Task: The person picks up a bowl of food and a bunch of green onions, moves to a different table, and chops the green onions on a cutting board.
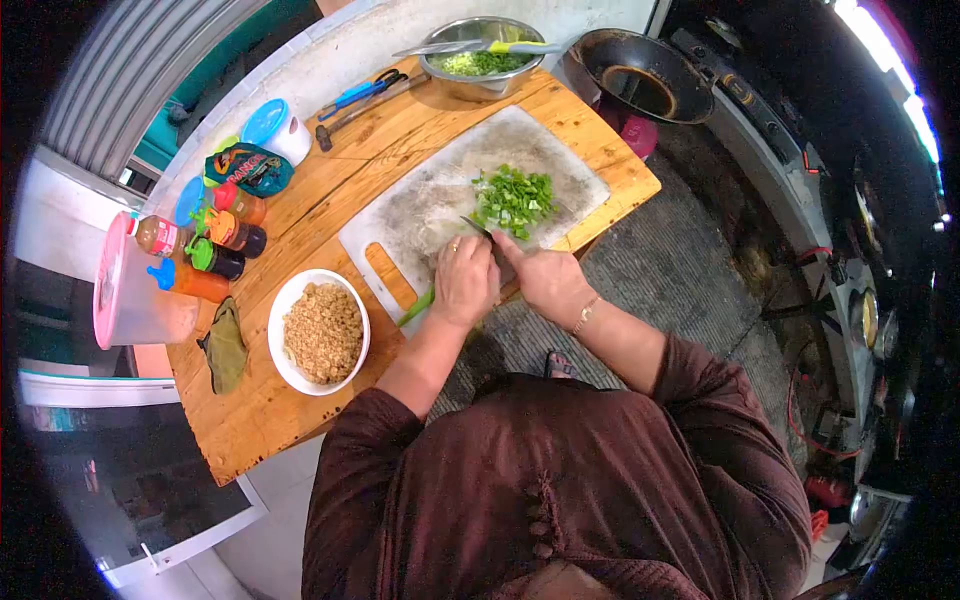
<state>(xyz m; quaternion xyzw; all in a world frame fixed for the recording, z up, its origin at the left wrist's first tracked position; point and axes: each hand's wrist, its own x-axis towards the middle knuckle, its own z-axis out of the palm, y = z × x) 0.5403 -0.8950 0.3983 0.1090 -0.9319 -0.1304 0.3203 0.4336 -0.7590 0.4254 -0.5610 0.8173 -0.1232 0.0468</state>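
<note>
My left hand is closed over long green stalks, probably scallions; one end sticks out toward me below the wrist. My right hand grips a knife, its dark blade beside the left fingertips and its handle mostly hidden. Both hands are close together over the near edge of a worn white cutting board. Just beyond the blade lies a heap of chopped greens on the board.
Left of the board stands a white bowl of brown crumbly food. Several sauce bottles line the wooden table's left side. A steel bowl of chopped greens is at the back, with a wok to its right.
</note>
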